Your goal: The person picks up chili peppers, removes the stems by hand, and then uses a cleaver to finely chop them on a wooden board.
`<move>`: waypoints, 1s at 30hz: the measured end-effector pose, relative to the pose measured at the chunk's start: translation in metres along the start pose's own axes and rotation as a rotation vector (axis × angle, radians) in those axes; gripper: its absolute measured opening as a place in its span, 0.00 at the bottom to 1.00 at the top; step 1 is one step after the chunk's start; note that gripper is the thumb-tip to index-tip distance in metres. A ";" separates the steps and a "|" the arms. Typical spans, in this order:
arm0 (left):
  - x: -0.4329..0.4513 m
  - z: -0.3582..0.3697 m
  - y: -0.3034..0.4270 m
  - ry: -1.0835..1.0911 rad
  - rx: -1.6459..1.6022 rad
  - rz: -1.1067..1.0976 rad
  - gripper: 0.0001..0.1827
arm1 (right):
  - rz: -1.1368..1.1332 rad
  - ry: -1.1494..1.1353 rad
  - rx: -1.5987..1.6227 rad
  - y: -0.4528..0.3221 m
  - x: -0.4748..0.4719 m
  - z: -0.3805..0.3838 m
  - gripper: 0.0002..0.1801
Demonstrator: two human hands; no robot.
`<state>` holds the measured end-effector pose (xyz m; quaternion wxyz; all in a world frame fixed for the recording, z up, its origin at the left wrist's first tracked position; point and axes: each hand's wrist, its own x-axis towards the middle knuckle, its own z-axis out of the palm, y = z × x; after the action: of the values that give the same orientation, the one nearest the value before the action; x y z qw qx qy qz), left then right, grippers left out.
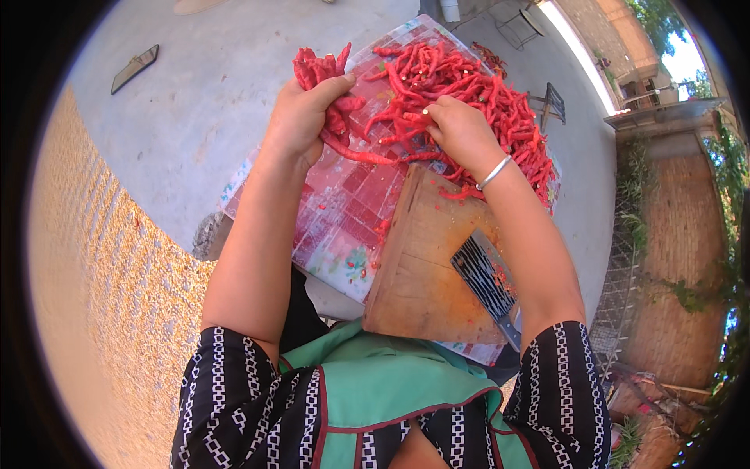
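My left hand (307,114) is closed around a bunch of red chili peppers (337,120), held over the left part of the table. At the near-left edge of a large heap of red chili peppers (469,99), my right hand (460,129) pinches a red chili pepper (415,117) by its pale cut end; a metal bangle circles that wrist. Nearer my body, a thick wooden cutting board (419,264) lies on the table, partly under a few peppers. A cleaver (483,275) with a dark patterned blade and red bits on it rests on the board, its handle towards me.
A patterned red and white cloth (345,199) covers the table. Yellow grain, apparently corn kernels (146,264), is spread on the concrete ground at left. A dark-framed flat object (135,69) lies farther off. A folding stool (551,105) and a round-topped stool (527,22) stand beyond the table.
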<state>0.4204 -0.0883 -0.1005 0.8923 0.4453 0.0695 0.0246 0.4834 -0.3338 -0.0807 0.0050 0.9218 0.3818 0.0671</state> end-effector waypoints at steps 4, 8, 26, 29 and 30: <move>-0.002 0.001 -0.002 0.010 0.014 0.021 0.08 | -0.004 -0.192 -0.011 0.002 0.000 0.027 0.10; -0.001 -0.003 -0.001 0.008 0.040 -0.014 0.09 | 0.032 -0.015 0.083 0.005 -0.005 0.012 0.12; -0.026 0.036 -0.040 -0.297 0.092 -0.261 0.12 | 0.351 0.019 0.932 -0.061 -0.058 -0.028 0.13; -0.030 0.042 -0.043 -0.280 0.045 -0.296 0.12 | 0.406 0.090 0.948 -0.066 -0.059 -0.028 0.14; -0.030 0.041 -0.045 -0.291 0.038 -0.289 0.13 | 0.406 0.116 0.937 -0.068 -0.058 -0.029 0.14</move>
<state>0.3957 -0.1516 -0.1090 0.8787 0.4463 0.0035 -0.1694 0.3915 -0.3274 -0.0631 -0.4429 0.8755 0.1836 -0.0604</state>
